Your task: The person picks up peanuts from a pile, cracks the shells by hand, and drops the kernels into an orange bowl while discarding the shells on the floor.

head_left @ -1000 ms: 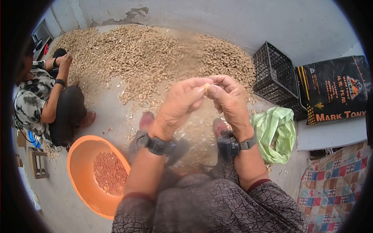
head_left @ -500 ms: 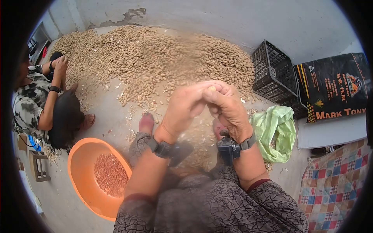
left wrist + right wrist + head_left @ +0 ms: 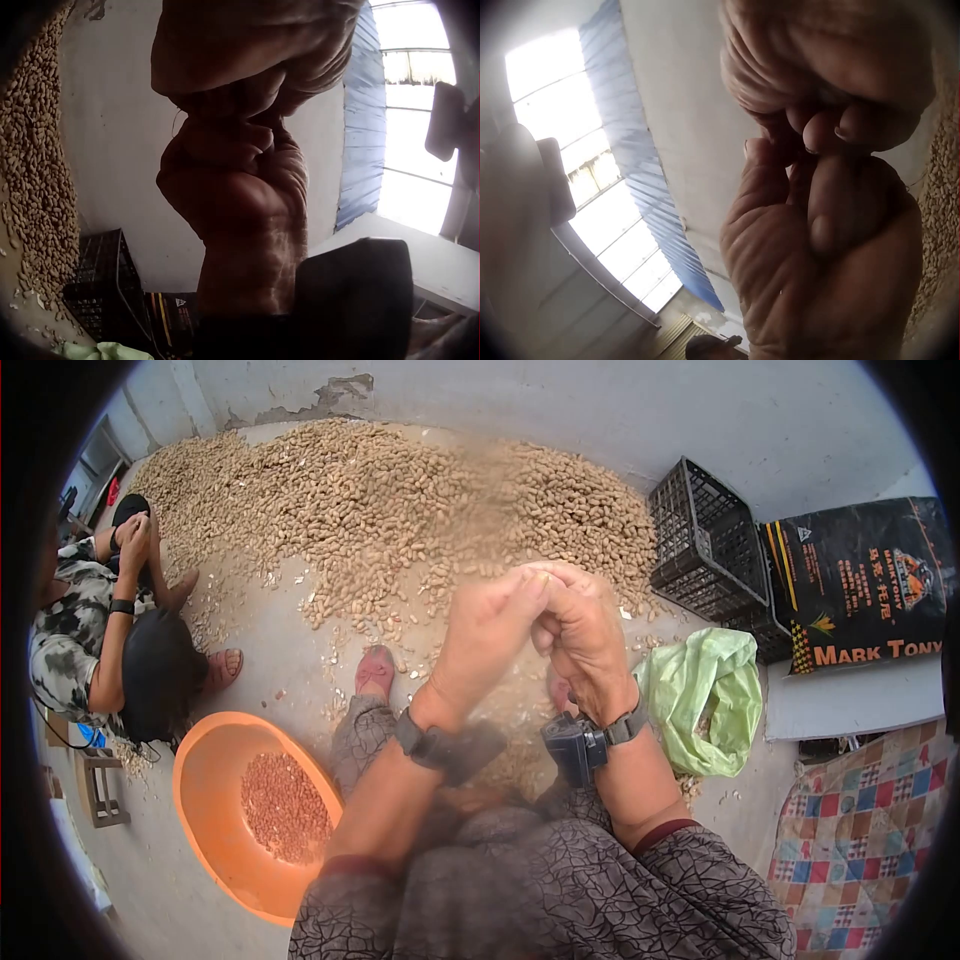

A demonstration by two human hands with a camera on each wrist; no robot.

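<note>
My left hand (image 3: 482, 635) and right hand (image 3: 592, 635) meet in front of me, fingers curled and thumb tips pressed together. Between those fingertips they pinch a peanut, now hidden by the thumbs and fingers. In the left wrist view the right hand (image 3: 240, 199) appears below, knuckles against the other hand. The right wrist view shows the left hand (image 3: 810, 247) from below, its fingertips touching those of the right. Beyond both hands spreads a large heap of unshelled peanuts (image 3: 390, 500). An orange basin (image 3: 215, 820) with shelled red peanuts (image 3: 285, 805) stands on the floor at my left.
A light green plastic bag (image 3: 700, 700) stands open at my right. Behind it are a black plastic crate (image 3: 700, 545) and a black printed sack (image 3: 860, 585). Another person (image 3: 95, 635) sits at the far left, near a small wooden stool (image 3: 100, 790). A checked cloth (image 3: 860, 850) hangs at right.
The hands have closed tighter together, and the pale peanut seen between the thumbs earlier is now covered. The left wrist has turned slightly. The other person's hands have shifted a little.
</note>
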